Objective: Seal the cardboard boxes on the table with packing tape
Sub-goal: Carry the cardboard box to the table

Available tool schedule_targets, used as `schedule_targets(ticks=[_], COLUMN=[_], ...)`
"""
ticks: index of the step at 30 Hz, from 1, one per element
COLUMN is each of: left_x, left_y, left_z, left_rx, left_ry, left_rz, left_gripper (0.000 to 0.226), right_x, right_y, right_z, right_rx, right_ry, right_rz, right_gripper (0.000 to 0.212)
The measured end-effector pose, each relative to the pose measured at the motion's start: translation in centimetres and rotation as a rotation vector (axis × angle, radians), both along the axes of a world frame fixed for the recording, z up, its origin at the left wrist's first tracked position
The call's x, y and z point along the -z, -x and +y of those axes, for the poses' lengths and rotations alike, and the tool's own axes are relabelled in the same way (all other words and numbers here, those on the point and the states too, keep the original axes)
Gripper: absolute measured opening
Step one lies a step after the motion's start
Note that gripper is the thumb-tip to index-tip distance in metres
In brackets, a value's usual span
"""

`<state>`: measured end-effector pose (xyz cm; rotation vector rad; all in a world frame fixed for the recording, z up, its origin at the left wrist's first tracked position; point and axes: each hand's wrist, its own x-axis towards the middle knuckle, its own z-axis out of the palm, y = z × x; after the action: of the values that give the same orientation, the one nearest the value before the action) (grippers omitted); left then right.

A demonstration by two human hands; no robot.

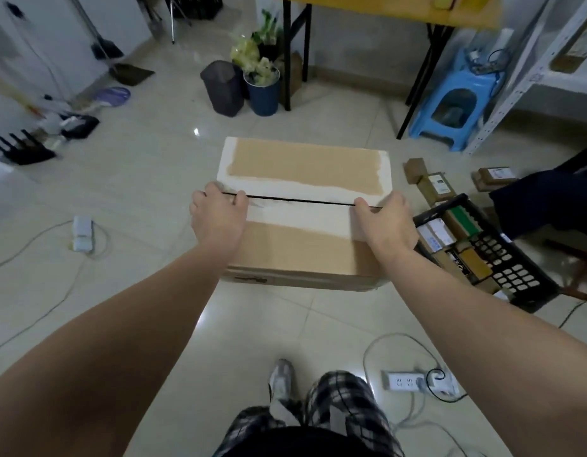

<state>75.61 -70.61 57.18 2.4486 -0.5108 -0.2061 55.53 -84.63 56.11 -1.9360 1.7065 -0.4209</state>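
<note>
A person stands over a tiled floor (153, 179) with both bare arms stretched forward to a cardboard box (305, 249), which fills the middle of the view, its top flaps closed. A dark seam (298, 201) runs straight across the lid from side to side, bordered by pale whitish strips where the brown surface looks torn away. The left hand (218, 216) is laid on the box's left end and the right hand (386, 224) on its right end, each with the thumb lying along the seam and the fingers bent over the outer edge of the lid, so that the box sits between the two hands. Whether the box rests on the floor or is lifted clear of it cannot be told from this angle. To the right of the box, near the right wrist, stands a black plastic crate (503, 258) packed with small parcels. A white power strip (417, 379) lies on the tiles by the person's plaid trouser legs (338, 413).
</note>
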Motion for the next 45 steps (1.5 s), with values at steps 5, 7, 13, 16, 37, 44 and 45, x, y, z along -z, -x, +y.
schedule_targets(ticks=[5, 7, 13, 16, 37, 44, 45], left_x=[0.6, 0.7, 0.4, -0.3, -0.9, -2.3, -2.4], left_y=[-5.2, -6.9, -10.8, -12.7, -33.6, -38.1, -38.5], left_z=[-7.8, -11.6, -23.6, -28.9, -65.0, -78.4, -80.3], left_rx=[0.071, 0.099, 0.162, 0.159, 0.269, 0.319, 0.32], left_ry=[-0.027, -0.043, -0.086, -0.07, -0.019, -0.06, -0.058], left_rz=[-0.005, 0.013, 0.008, 0.025, 0.045, 0.019, 0.014], left_gripper=[0.045, 0.045, 0.046, 0.047, 0.052, 0.054, 0.053], right_x=[0.5, 1.0, 1.1, 0.3, -2.1, -2.7, -2.7], right_y=[-4.3, -5.5, -9.3, -11.3, -31.3, -35.0, -35.3], right_z=[-6.7, -10.0, -21.4, -27.1, -62.0, -73.3, -75.0], right_rx=[0.079, 0.11, 0.16, 0.138, 0.192, 0.269, 0.265], right_ry=[-0.015, -0.039, -0.046, -0.054, 0.044, 0.065, 0.082], right_rz=[0.008, -0.001, -0.015, -0.028, -0.011, 0.015, 0.038], right_gripper=[0.056, 0.057, 0.055, 0.053, 0.06, 0.06, 0.059])
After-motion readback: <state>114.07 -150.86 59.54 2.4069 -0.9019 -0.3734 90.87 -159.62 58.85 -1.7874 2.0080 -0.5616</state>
